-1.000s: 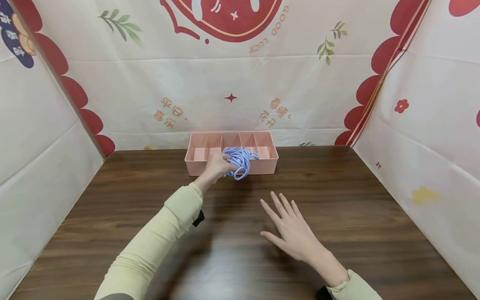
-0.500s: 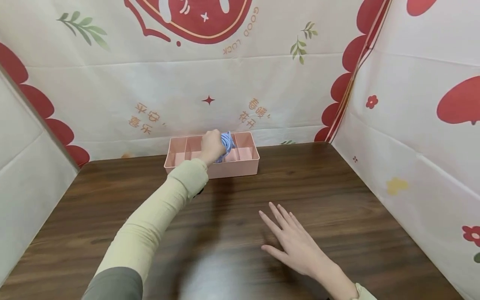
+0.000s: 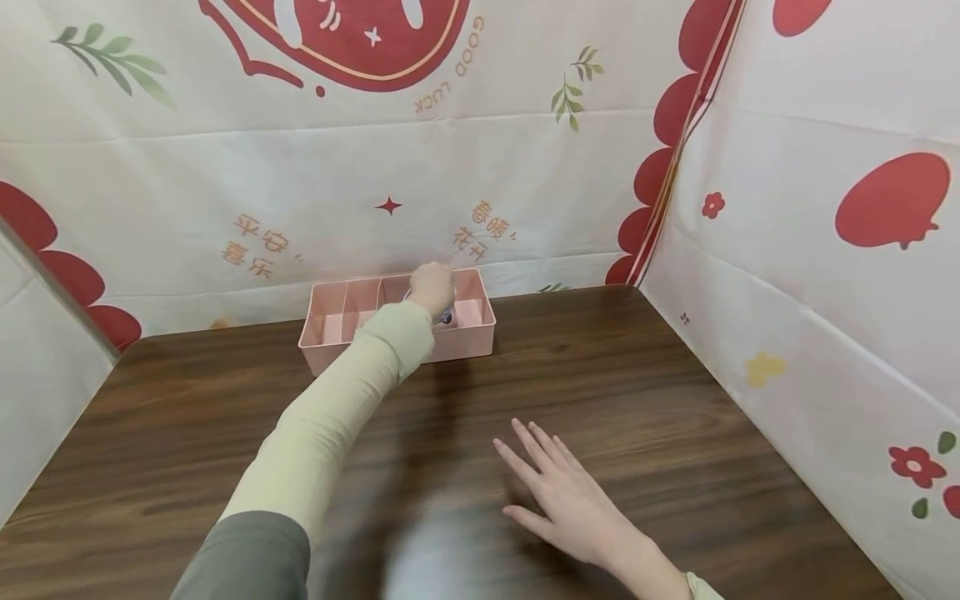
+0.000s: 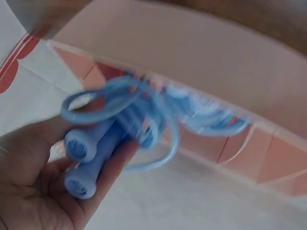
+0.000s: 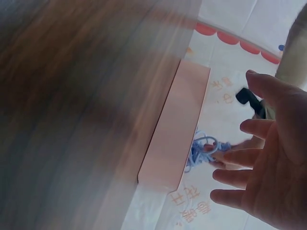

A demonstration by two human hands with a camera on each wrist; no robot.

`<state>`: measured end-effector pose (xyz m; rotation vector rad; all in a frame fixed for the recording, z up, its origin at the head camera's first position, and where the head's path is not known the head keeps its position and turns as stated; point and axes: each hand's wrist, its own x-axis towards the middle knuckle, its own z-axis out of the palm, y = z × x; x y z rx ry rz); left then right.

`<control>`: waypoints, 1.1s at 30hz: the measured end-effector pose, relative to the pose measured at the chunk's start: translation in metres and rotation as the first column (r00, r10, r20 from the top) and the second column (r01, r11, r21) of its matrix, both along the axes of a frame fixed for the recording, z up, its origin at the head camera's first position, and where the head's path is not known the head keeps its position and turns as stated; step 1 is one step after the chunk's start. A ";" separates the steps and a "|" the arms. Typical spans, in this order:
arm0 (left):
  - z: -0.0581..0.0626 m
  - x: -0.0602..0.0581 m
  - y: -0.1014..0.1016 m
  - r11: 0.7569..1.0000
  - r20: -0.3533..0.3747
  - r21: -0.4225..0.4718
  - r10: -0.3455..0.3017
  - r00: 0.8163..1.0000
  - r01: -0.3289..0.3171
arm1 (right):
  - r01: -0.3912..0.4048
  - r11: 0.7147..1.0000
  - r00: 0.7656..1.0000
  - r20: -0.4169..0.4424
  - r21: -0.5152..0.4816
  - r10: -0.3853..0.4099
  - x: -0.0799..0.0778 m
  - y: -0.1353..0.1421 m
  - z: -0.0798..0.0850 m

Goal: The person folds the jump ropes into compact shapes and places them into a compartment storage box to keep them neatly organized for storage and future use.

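My left hand [image 3: 432,287] grips a blue jump rope [image 4: 158,115] over the right part of a pink divided box [image 3: 467,342]. In the left wrist view its two handles [image 4: 86,181] lie side by side between thumb and fingers, and the looped cord hangs at the box opening. From the head, the hand and sleeve hide most of the rope; the right wrist view shows its coils [image 5: 204,146] just above the rim. My right hand [image 3: 562,500] is held over the table's front right with fingers spread and straight, holding nothing.
The box stands near the back edge of a dark wooden table [image 3: 600,367]. Close behind hangs a white printed cloth [image 3: 322,175], and another cloth wall [image 3: 795,250] runs along the right side. Thin dividers [image 3: 345,312] split the box.
The left hand has carried the jump rope from the box's front edge back and rightward over its compartments. The head view has turned right; the right hand keeps its spread pose.
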<state>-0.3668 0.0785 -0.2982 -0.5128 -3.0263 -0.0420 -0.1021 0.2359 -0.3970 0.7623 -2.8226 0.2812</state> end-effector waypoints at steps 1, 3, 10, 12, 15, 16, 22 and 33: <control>0.003 -0.001 0.000 0.999 0.015 -0.034 -0.010 1.000 0.010 | -0.007 1.000 1.000 -0.004 0.001 0.007 0.000 -0.002 0.000; 0.006 -0.007 0.002 0.996 0.051 -0.091 -0.019 0.999 0.023 | -0.021 1.000 1.000 -0.013 0.007 0.021 0.000 -0.006 0.000; -0.046 -0.073 0.011 0.988 -0.011 -0.152 -0.035 0.999 0.033 | -0.063 0.998 0.998 -0.008 0.022 0.063 0.000 -0.016 0.001; -0.078 -0.115 0.012 0.986 -0.041 -0.156 -0.063 0.997 0.056 | -0.073 0.997 0.997 -0.001 0.026 0.073 0.000 -0.017 0.000; -0.108 -0.156 0.012 0.980 -0.058 -0.187 -0.074 0.996 0.062 | -0.093 0.995 0.996 0.004 0.024 0.093 0.000 -0.020 0.000; -0.109 -0.157 0.012 0.978 -0.062 -0.198 -0.079 0.995 0.065 | -0.098 0.995 0.995 0.003 0.022 0.098 -0.001 -0.021 -0.001; -0.104 -0.125 0.023 0.982 -0.135 -0.189 -0.015 0.991 -0.011 | -0.107 0.994 0.994 -0.029 0.026 0.107 -0.001 -0.024 -0.004; -0.169 -0.132 0.038 0.981 -0.301 -0.169 0.041 0.953 -0.096 | -0.120 0.992 0.991 -0.047 0.041 0.122 0.001 -0.023 -0.009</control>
